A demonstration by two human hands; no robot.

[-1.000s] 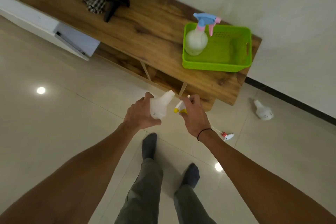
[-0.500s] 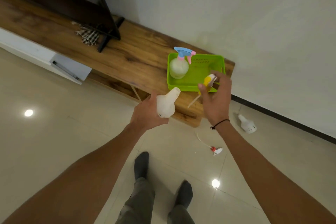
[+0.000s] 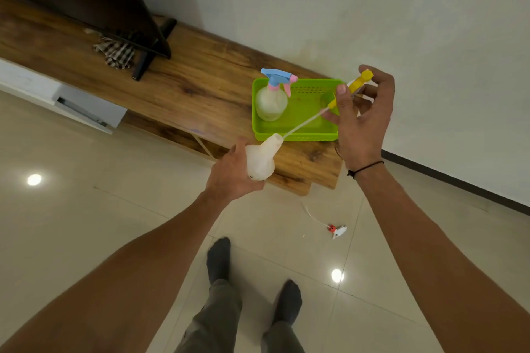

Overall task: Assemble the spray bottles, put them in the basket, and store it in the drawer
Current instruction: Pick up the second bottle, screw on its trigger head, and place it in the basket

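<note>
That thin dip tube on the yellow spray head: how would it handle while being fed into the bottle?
The dip tube looks thin and slightly bowed, so probably flexible and prone to buckling. Its tip sits at the bottle neck; the right hand pinching the yellow spray head likely steers it loosely.

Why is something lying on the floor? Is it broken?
A spray head with its tube lies loose on the floor tiles, away from any bottle. It looks out of place, not visibly broken; probably just not assembled yet.
</note>
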